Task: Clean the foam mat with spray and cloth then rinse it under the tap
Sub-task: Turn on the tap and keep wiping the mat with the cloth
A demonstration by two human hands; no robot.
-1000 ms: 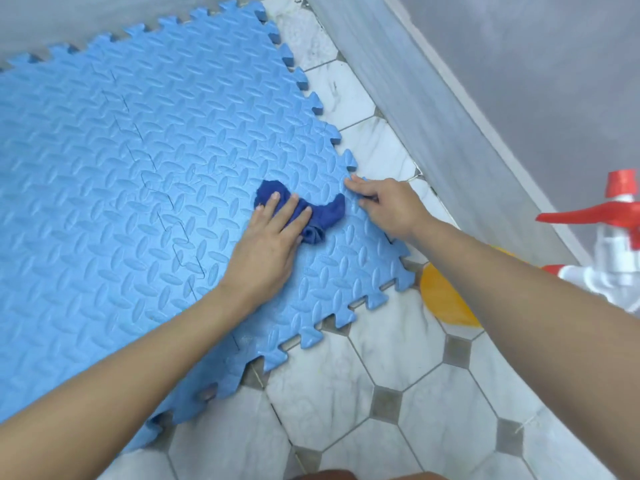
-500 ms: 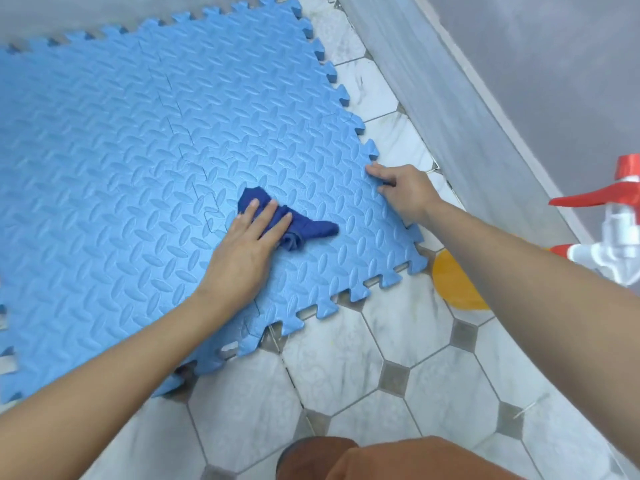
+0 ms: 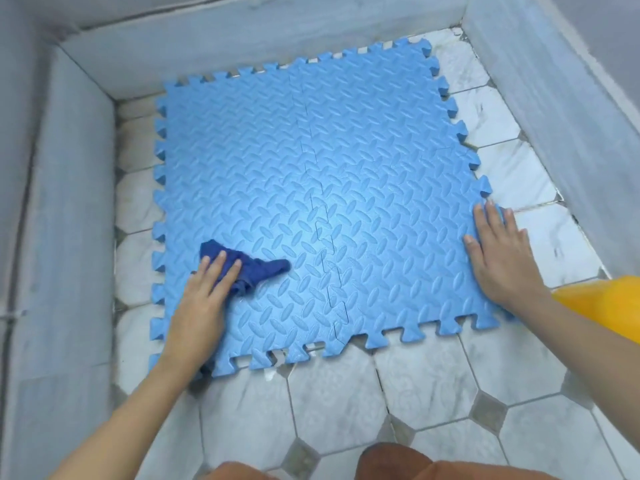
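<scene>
Nearest the viewer, the tiled floor [image 3: 339,393] runs under the toothed near edge of the foam mat [image 3: 311,168], which lies flat in a walled recess. The left hand [image 3: 204,299] rests on the mat's near-left corner, fingers straight, pressing a dark blue cloth [image 3: 256,270] flat to the surface rather than gripping it. The right hand [image 3: 502,251] lies spread and empty on the mat's right edge, apparently steadying it. A yellow object [image 3: 609,299] sits just beside that wrist.

Progress, as judged: wiping is under way; the wide middle and far parts of the mat lie beyond the cloth, and rinsing is not yet done. No spray bottle or tap is in view.

Clearance: a narrow strip of tile separates the mat's left teeth from the left wall [image 3: 76,202]; the far edge lies close to the back wall [image 3: 259,39]; more tile shows on the right.
</scene>
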